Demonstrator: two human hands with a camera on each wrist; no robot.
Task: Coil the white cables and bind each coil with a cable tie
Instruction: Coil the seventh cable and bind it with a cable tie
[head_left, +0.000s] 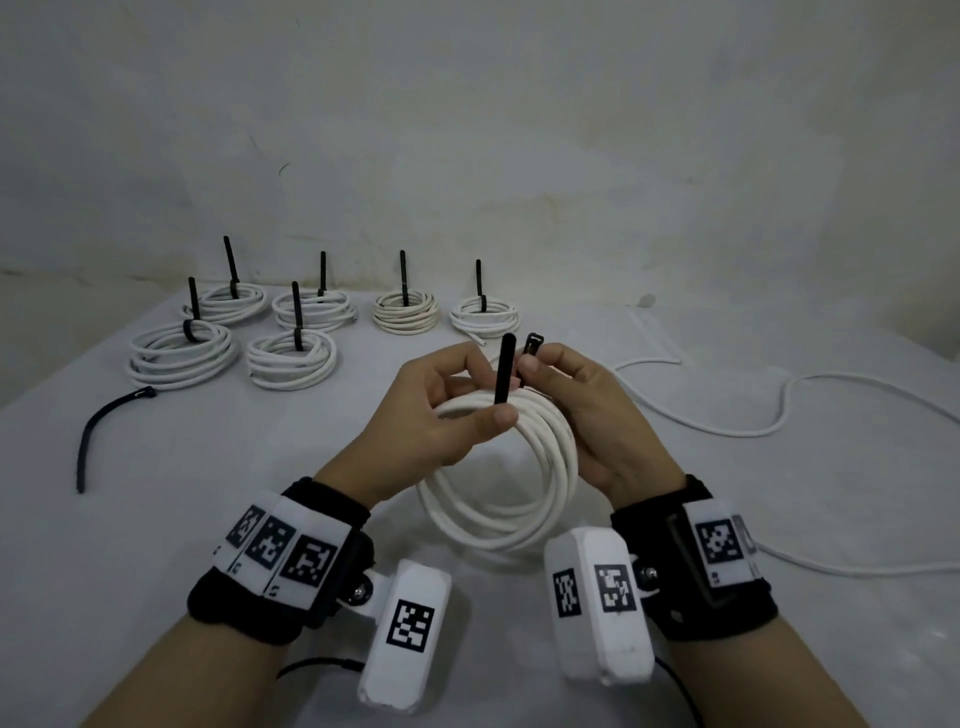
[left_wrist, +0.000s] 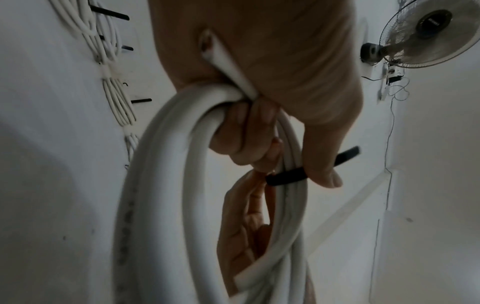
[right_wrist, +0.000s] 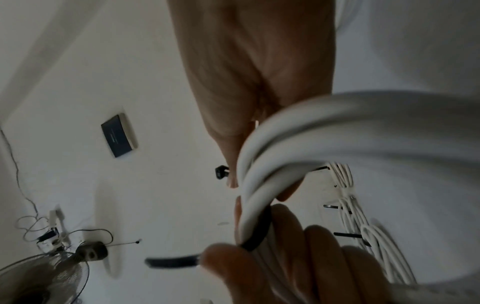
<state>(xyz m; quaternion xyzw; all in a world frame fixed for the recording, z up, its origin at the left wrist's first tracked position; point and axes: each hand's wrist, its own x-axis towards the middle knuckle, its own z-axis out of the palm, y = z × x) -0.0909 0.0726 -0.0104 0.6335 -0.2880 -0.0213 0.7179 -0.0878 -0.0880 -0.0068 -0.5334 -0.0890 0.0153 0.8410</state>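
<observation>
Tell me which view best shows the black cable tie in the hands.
The head view: the cable tie shows both ends, its tail pinched by the left hand and its head at the right hand, above the coil. The left wrist view shows only the strap crossing the strands; the right wrist view is blurred.

A wall-mounted fan (left_wrist: 431, 35) hangs on the white wall (head_left: 467, 130), thin wires (left_wrist: 392, 123) trailing below it. A dark rectangular box (right_wrist: 118, 136) sits on the same wall.
</observation>
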